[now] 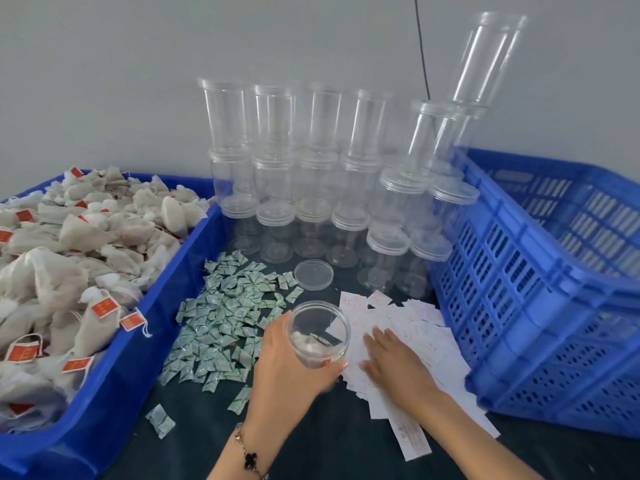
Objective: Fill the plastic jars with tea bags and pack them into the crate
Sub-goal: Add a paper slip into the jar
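Observation:
My left hand [287, 368] grips a clear plastic jar [318, 336], open at the top, with tea bags and a red tag in its bottom. My right hand [394, 358] lies flat with straight fingers on a spread of white paper slips [415, 317]. The jar's loose clear lid [313, 274] lies on the dark table behind it. A blue tray [145, 327] on the left is heaped with white tea bags [69, 244] bearing red tags. A blue slatted crate [519, 289] stands on the right.
Several stacked clear lidded jars [311, 174] stand against the grey wall, with one leaning stack [485, 64] over the crate's corner. A pile of small green-white sachets [225, 320] covers the table between the tray and my left hand. A black cable [421, 46] hangs down the wall.

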### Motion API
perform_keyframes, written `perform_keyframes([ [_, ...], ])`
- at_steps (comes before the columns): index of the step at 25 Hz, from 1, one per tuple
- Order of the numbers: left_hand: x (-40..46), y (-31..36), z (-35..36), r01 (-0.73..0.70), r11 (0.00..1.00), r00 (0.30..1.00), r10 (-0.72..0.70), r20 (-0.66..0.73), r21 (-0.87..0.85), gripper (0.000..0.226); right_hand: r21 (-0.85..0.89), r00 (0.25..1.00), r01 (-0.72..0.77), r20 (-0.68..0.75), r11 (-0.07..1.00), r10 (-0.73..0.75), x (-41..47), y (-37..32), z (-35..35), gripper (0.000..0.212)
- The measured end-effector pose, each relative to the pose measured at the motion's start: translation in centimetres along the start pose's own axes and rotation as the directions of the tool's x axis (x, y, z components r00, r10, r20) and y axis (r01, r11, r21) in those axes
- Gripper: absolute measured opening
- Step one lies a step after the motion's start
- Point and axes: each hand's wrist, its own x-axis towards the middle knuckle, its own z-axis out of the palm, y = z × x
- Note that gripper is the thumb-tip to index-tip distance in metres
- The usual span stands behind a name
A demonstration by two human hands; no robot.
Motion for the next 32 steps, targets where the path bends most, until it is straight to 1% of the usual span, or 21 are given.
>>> perform_keyframes([
  [2, -0.5, -0.3, 0.2, -0.003, 1.000, 1.000, 0.003, -0.003, -0.010, 0.090, 0.000, 0.986, 0.044, -0.163, 0.999, -0.043, -0.3, 0.1, 0.3, 0.042],
  [4, -0.6, -0.6, 0.0, 0.026, 1.000, 1.000, -0.026, 0.005, -0.016, 0.088, 0.032, 0.956, 0.091, -0.282, 0.995, -0.078, -0.4, -0.2, -0.3, 0.026],
  [6, -0.5, -0.8, -0.3, 0.065, 0.998, 0.998, -0.065, 0.005, 0.008, 0.089, 0.137, 0.943, 0.094, -0.329, 0.986, -0.044, -0.3, -1.1, -1.4, 0.019],
  [8, -0.4, -0.9, -0.4, 0.059, 0.997, 0.998, -0.059, -0.004, 0.056, 0.088, 0.260, 0.943, 0.105, -0.331, 0.960, -0.014, 0.0, -2.2, -3.3, 0.014],
  [10, -0.3, -0.9, -0.4, 0.037, 0.996, 0.999, -0.038, 0.003, 0.085, 0.085, 0.395, 0.929, 0.138, -0.370, 0.908, 0.020, 0.2, -3.4, -5.6, 0.014],
  [11, -0.3, -0.9, -0.4, 0.027, 0.995, 1.000, -0.028, 0.005, 0.093, 0.083, 0.489, 0.915, 0.155, -0.399, 0.858, 0.062, 0.2, -4.0, -6.9, 0.016],
  [13, -0.2, -0.8, -0.3, 0.022, 0.995, 1.000, -0.022, 0.004, 0.095, 0.082, 0.690, 0.894, 0.219, -0.425, 0.690, 0.141, 0.1, -5.0, -9.4, 0.018],
  [14, -0.1, -0.7, -0.3, 0.028, 0.995, 1.000, -0.028, 0.005, 0.097, 0.082, 0.764, 0.906, 0.255, -0.404, 0.593, 0.131, -0.1, -5.5, -10.5, 0.020],
  [15, -0.1, -0.6, -0.2, 0.034, 0.994, 0.999, -0.034, 0.005, 0.105, 0.083, 0.804, 0.924, 0.273, -0.372, 0.529, 0.089, -0.3, -6.2, -11.2, 0.022],
  [16, 0.0, -0.5, -0.2, 0.040, 0.992, 0.999, -0.042, 0.008, 0.117, 0.082, 0.806, 0.939, 0.272, -0.341, 0.526, 0.037, -0.4, -6.8, -11.5, 0.023],
  [17, 0.0, -0.4, -0.2, 0.047, 0.991, 0.999, -0.049, 0.013, 0.128, 0.082, 0.775, 0.949, 0.259, -0.316, 0.576, -0.001, -0.6, -7.4, -11.4, 0.023],
  [19, 0.0, -0.3, -0.2, 0.052, 0.989, 0.998, -0.056, 0.025, 0.138, 0.081, 0.671, 0.959, 0.213, -0.282, 0.710, -0.021, -0.8, -8.2, -10.5, 0.023],
  [21, 0.0, -0.2, -0.2, 0.049, 0.988, 0.998, -0.054, 0.032, 0.144, 0.082, 0.584, 0.963, 0.177, -0.267, 0.792, -0.018, -0.7, -8.4, -9.6, 0.019],
  [22, 0.0, -0.1, -0.1, 0.045, 0.988, 0.998, -0.051, 0.035, 0.149, 0.083, 0.523, 0.959, 0.182, -0.281, 0.833, -0.032, -0.6, -8.3, -9.2, 0.016],
  [24, 0.0, -0.1, -0.2, 0.034, 0.987, 0.998, -0.041, 0.037, 0.159, 0.083, 0.334, 0.928, 0.241, -0.353, 0.911, -0.117, -0.4, -8.2, -8.6, 0.018],
  [25, 0.0, -0.1, -0.2, 0.029, 0.987, 0.999, -0.035, 0.037, 0.160, 0.083, 0.261, 0.907, 0.276, -0.390, 0.925, -0.161, -0.3, -8.0, -8.5, 0.021],
  [26, -0.1, -0.2, -0.3, 0.025, 0.987, 0.999, -0.031, 0.039, 0.156, 0.082, 0.236, 0.888, 0.301, -0.422, 0.924, -0.181, -0.2, -7.9, -8.4, 0.024],
  [27, -0.1, -0.2, -0.4, 0.023, 0.989, 0.999, -0.029, 0.040, 0.147, 0.082, 0.251, 0.877, 0.313, -0.447, 0.916, -0.177, -0.2, -7.7, -8.3, 0.028],
  [29, -0.2, -0.1, -0.5, 0.025, 0.992, 0.999, -0.030, 0.041, 0.124, 0.082, 0.319, 0.886, 0.269, -0.451, 0.909, -0.104, -0.4, -7.1, -8.5, 0.034],
  [32, 0.0, 1.0, -0.6, 0.007, 0.994, 0.998, -0.013, 0.055, 0.111, 0.083, 0.435, 0.951, 0.086, -0.304, 0.896, 0.056, -0.7, -6.1, -9.2, 0.035],
])
